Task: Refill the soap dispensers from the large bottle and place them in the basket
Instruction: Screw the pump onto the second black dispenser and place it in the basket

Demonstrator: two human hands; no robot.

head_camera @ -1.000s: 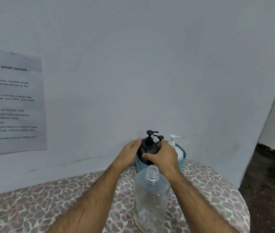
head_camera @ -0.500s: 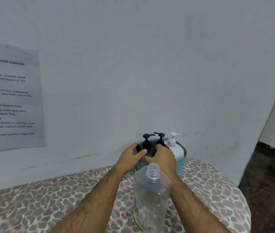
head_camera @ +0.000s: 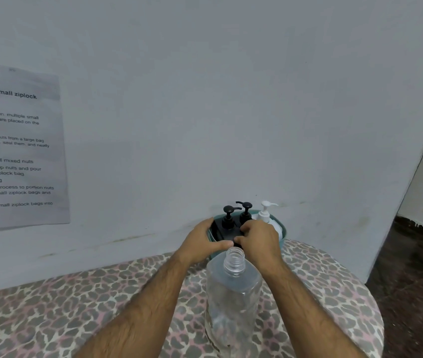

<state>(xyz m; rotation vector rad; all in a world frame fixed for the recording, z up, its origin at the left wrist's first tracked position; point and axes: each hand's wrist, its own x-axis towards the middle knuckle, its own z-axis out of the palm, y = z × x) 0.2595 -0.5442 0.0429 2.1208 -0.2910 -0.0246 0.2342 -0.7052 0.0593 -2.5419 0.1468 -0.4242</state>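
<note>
Three dispensers, two black (head_camera: 228,221) and one white (head_camera: 266,215), are standing in the basket (head_camera: 284,232) against the wall. Both hands, left (head_camera: 201,242) and right (head_camera: 259,241), are curling a holding grip around the near black dispenser. An uncapped, nearly empty bottle (head_camera: 232,293) is standing on the bench (head_camera: 334,293), partly blocking the basket.

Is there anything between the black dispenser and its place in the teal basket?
Nothing visible: the front black pump dispenser already sits inside the teal plastic basket, with the left hand and right hand on it.
</note>
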